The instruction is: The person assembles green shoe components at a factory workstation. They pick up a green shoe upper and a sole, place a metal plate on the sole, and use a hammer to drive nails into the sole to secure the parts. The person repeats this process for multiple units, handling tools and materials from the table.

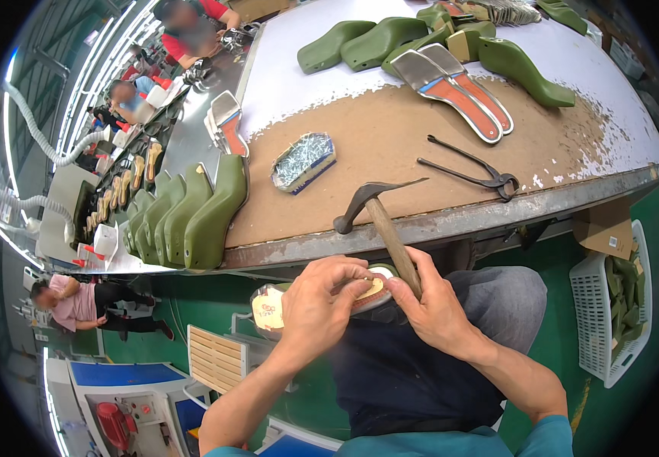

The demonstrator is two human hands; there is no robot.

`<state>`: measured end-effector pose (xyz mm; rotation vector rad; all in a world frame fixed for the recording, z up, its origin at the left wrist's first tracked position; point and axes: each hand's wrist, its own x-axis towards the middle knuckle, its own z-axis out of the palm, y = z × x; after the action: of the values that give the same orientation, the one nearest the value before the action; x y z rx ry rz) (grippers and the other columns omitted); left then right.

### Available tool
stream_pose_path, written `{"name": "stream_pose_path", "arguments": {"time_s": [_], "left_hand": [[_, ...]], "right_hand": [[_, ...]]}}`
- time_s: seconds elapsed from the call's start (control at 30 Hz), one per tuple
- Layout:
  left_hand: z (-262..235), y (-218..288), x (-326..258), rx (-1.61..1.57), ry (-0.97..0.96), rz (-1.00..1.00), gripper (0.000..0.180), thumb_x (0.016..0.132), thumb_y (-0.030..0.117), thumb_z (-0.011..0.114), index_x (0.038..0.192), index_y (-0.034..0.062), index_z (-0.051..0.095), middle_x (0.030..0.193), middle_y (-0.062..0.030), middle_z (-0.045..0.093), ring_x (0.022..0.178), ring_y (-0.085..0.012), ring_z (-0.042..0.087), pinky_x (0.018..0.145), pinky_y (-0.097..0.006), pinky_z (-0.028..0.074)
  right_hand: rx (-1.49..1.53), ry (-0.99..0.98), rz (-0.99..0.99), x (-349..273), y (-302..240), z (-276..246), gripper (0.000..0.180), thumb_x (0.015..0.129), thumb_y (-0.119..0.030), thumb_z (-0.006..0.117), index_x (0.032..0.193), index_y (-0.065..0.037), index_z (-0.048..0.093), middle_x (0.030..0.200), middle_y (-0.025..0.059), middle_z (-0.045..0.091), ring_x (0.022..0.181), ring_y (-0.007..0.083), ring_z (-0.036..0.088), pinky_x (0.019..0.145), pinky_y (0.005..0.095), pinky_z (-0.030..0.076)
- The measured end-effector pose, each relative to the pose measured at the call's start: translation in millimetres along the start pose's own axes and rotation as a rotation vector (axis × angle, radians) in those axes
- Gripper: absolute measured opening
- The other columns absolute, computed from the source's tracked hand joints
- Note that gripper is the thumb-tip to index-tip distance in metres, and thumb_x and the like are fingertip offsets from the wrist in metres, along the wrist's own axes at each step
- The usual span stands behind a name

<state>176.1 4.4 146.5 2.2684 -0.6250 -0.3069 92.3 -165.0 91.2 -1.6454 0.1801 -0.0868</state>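
You're over a workbench (390,145), brown worn top with white coating flaking, grey metal front edge. Green floor (565,266) below. White slotted basket (611,320) on your right, pale slatted crate (219,358) lower left. Long conveyor line (127,164) runs away on the left under bright strip lights (108,57). Grey hoses (36,126), probably extraction ducts.

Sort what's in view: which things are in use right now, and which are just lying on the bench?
In use: left hand and right hand on the insole; hammer in the right hand.

Lying about: pincers, tin of nails, green shoe forms, white basket.
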Motion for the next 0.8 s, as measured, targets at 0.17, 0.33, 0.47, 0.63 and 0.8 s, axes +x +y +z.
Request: {"name": "stream_pose_path", "arguments": {"time_s": [0.17, 0.33, 0.47, 0.63, 0.8], "left_hand": [[1.8, -4.2, -1.8, -0.005, 0.018, 0.039, 0.009, 0.089, 0.010, 0.074, 0.097, 0.0065, 0.074, 0.112, -0.0074, 0.073, 0.110, -0.0217, 0.066, 0.097, -0.035, 0.050], [2.7, -1.5, -1.1, 0.022, 0.013, 0.026, 0.009, 0.089, 0.010, 0.074, 0.097, 0.0066, 0.074, 0.112, -0.0071, 0.073, 0.108, -0.0212, 0.066, 0.096, -0.034, 0.050], [2.3, -2.3, -2.1, 0.025, 0.016, 0.020, 0.009, 0.089, 0.010, 0.074, 0.097, 0.0068, 0.074, 0.111, -0.0070, 0.073, 0.107, -0.0208, 0.067, 0.096, -0.034, 0.051], [2.6, -1.8, -1.8, 0.021, 0.020, 0.017, 0.009, 0.089, 0.010, 0.074, 0.097, 0.0076, 0.075, 0.111, -0.0069, 0.073, 0.106, -0.0207, 0.067, 0.095, -0.034, 0.051], [4.5, -2.5, -3.9, 0.121, 0.031, 0.128, 0.011, 0.088, 0.013, 0.075, 0.098, 0.0105, 0.076, 0.113, -0.0078, 0.074, 0.108, -0.0240, 0.068, 0.094, -0.036, 0.052]], "right_hand": [[0.004, -0.008, 0.006, 0.0, -1.6, -0.4, 0.051, 0.103, -0.022, 0.059, 0.141, 0.003, 0.036, 0.101, 0.0246, 0.070, 0.089, 0.0317, 0.072, 0.077, 0.0408, 0.054], [-0.003, 0.004, -0.005, -0.4, 0.7, 0.0, 0.050, 0.103, -0.021, 0.059, 0.141, 0.003, 0.036, 0.104, 0.0255, 0.070, 0.092, 0.0335, 0.073, 0.079, 0.0413, 0.054], [-0.002, 0.001, -0.008, -0.5, -0.8, 0.3, 0.050, 0.103, -0.020, 0.059, 0.141, 0.003, 0.036, 0.104, 0.0255, 0.070, 0.092, 0.0339, 0.072, 0.079, 0.0416, 0.054], [0.001, 0.011, -0.031, -0.3, 1.0, 1.2, 0.049, 0.104, -0.020, 0.059, 0.141, 0.003, 0.037, 0.102, 0.0251, 0.070, 0.091, 0.0331, 0.072, 0.078, 0.0415, 0.054], [0.005, -0.022, 0.013, -2.0, -6.5, -3.2, 0.051, 0.104, -0.018, 0.056, 0.146, 0.000, 0.033, 0.102, 0.0258, 0.070, 0.089, 0.0351, 0.072, 0.078, 0.0404, 0.054]]}}
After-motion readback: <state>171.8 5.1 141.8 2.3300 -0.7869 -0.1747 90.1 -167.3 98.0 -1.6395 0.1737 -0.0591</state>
